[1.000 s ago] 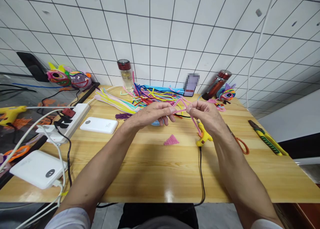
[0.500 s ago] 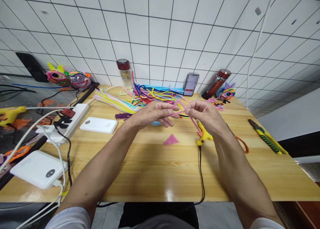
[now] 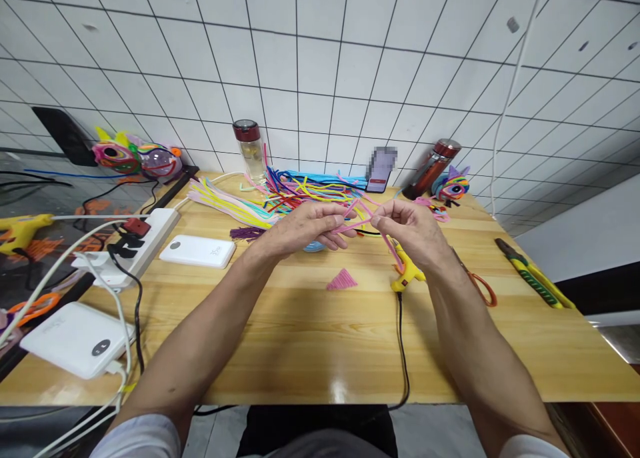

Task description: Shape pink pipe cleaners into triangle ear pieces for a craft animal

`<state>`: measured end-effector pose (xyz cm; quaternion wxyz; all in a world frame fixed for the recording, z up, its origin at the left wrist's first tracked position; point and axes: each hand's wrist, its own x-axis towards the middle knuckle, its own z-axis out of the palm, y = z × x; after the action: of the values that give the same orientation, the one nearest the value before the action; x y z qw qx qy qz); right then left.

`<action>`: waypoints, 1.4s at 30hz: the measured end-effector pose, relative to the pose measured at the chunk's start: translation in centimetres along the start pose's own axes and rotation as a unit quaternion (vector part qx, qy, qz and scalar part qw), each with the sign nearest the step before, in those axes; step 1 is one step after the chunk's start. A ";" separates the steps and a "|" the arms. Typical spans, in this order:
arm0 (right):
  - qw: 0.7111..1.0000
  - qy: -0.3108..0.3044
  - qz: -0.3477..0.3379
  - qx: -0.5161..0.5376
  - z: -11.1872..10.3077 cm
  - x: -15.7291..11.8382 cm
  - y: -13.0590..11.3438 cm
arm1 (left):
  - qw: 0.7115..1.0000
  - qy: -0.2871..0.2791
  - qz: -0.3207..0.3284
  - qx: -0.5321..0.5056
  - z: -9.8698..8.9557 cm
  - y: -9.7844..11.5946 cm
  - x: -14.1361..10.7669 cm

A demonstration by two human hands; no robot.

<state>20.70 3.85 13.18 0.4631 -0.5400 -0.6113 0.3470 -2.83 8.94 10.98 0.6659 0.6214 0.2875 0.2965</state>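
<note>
Between my two hands is a pink pipe cleaner [image 3: 356,226], bent into an angular shape, with a loose end hanging down below my right hand. My left hand [image 3: 317,228] holds its left part between thumb and fingers. The fingertips of my right hand [image 3: 403,225] pinch it at a bend. Below them on the wooden table [image 3: 300,338] lies a small pink striped triangle [image 3: 342,279]. A yellow glue gun [image 3: 407,271] rests beneath my right hand, partly hidden by it. A blue round object [image 3: 314,246] shows under my left hand.
Colourful pipe cleaners [image 3: 310,188] are heaped at the back, between a glass bottle [image 3: 249,153] and a phone [image 3: 382,170]. On the right are orange-handled scissors [image 3: 484,290] and pliers [image 3: 537,278]. White power banks [image 3: 197,251] and a power strip [image 3: 150,245] are on the left.
The fingers of my left hand have shifted slightly around the pink pipe cleaner. My right hand keeps its pinch in nearly the same place.
</note>
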 end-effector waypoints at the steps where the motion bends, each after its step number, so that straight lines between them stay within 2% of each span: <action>1: 1.000 -0.001 0.000 -0.002 0.0 0.0 0.0 | 1.000 0.005 0.001 0.002 0.0 0.0 0.0; 7: 1.000 0.000 -0.001 0.009 -0.1 0.0 0.1 | 0.999 0.028 0.011 -0.010 0.1 -0.3 0.3; 15: 0.999 0.030 -0.006 0.025 0.1 0.1 0.1 | 1.000 -0.011 -0.002 -0.020 0.1 0.0 0.2; 22: 0.998 0.005 -0.009 0.056 0.4 -0.1 0.1 | 0.999 -0.030 0.001 -0.034 0.4 -0.3 0.2; 27: 0.995 -0.021 0.014 0.096 0.0 0.0 0.6 | 0.998 -0.046 0.006 -0.040 0.5 0.2 -0.1; 34: 0.994 -0.027 0.013 0.107 0.3 0.2 1.0 | 0.998 -0.033 0.009 -0.045 0.6 -0.1 0.1; 39: 0.991 -0.052 0.012 0.125 0.4 0.2 0.9 | 0.997 -0.047 0.009 -0.052 0.7 -0.2 0.2; 42: 0.992 -0.039 0.012 0.119 0.3 0.0 0.8 | 0.998 -0.046 0.021 -0.046 0.5 0.3 0.0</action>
<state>20.67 4.02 12.31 0.4956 -0.4744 -0.5765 0.4437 -2.48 8.62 11.34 0.7000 0.6091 0.2295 0.2938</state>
